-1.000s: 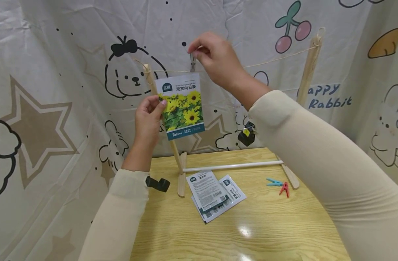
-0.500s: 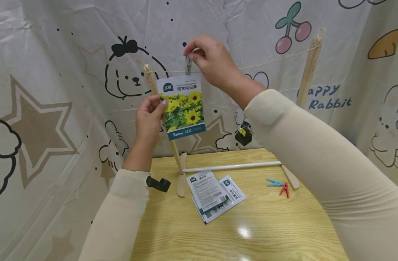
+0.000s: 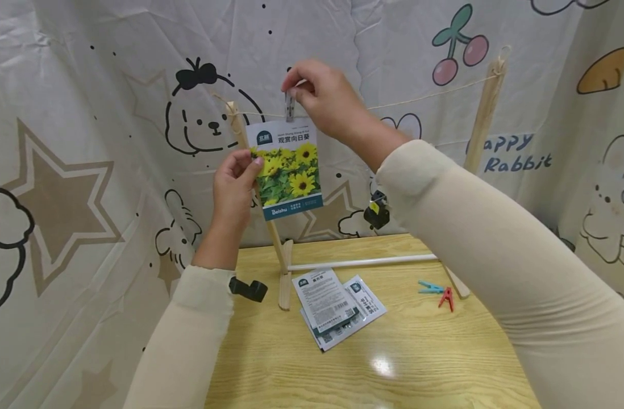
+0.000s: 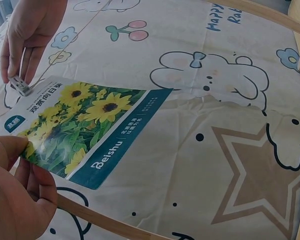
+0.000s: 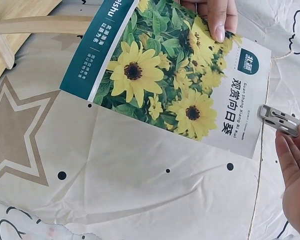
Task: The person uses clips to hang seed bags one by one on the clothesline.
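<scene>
My left hand (image 3: 232,190) pinches the left edge of a seed packet (image 3: 290,173) with yellow sunflowers on it, thumb in front. The packet hangs nearly upright, slightly tilted, its top edge at the string (image 3: 419,100) between two wooden posts. Above it, my right hand (image 3: 326,96) pinches a grey clothespin (image 3: 290,108) by its upper end. In the right wrist view the clothespin's tip (image 5: 266,112) overlaps the string and the packet's top edge, near the middle of that edge.
Several more seed packets (image 3: 326,301) lie overlapping on the wooden table (image 3: 394,352). A blue clothespin (image 3: 431,287) and a red clothespin (image 3: 446,299) lie to their right. A white rod (image 3: 363,262) joins the feet of the posts (image 3: 483,113). A printed cloth (image 3: 373,34) hangs behind.
My right hand has moved left and slightly down with the grey clothespin, along the packet's top edge. The left hand and the packet have barely shifted.
</scene>
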Available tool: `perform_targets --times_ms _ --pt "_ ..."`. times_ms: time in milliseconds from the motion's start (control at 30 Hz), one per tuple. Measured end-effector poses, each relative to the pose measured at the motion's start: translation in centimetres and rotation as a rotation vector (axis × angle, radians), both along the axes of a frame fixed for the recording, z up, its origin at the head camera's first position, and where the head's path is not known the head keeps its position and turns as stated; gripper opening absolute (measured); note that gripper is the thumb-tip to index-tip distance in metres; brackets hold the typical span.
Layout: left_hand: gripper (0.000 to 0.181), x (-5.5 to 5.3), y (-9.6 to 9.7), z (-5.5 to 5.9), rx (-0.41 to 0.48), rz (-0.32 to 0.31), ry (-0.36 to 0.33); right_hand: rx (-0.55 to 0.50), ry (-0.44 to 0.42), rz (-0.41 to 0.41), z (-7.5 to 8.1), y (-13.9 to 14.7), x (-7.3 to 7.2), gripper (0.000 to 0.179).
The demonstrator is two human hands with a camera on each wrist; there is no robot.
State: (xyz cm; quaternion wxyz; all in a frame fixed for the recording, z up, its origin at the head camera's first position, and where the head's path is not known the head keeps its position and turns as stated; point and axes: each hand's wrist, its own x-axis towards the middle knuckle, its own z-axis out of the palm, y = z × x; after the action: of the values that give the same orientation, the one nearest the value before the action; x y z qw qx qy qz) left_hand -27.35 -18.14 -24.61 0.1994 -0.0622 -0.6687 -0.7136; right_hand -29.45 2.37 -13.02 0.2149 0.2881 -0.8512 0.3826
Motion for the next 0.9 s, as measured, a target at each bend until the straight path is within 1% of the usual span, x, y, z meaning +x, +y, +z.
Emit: perform_targets --times_ms 233,467,900 --pt "0.007 -0.08 -0.08 -0.10 -0.005 -0.004 -0.008 0.030 0.011 0.013 -0.25 -0.57 -0.10 0.020" --pt "0.008 -0.06 -0.04 -0.17 -0.012 -0.003 -0.013 0.059 0.015 0.003 -0.30 -0.82 0.01 0.021" --pt "0.007 -0.21 -0.12 -0.43 0.000 -0.011 -0.007 0.064 -0.002 0.021 -0.68 -0.85 -0.08 0.020"
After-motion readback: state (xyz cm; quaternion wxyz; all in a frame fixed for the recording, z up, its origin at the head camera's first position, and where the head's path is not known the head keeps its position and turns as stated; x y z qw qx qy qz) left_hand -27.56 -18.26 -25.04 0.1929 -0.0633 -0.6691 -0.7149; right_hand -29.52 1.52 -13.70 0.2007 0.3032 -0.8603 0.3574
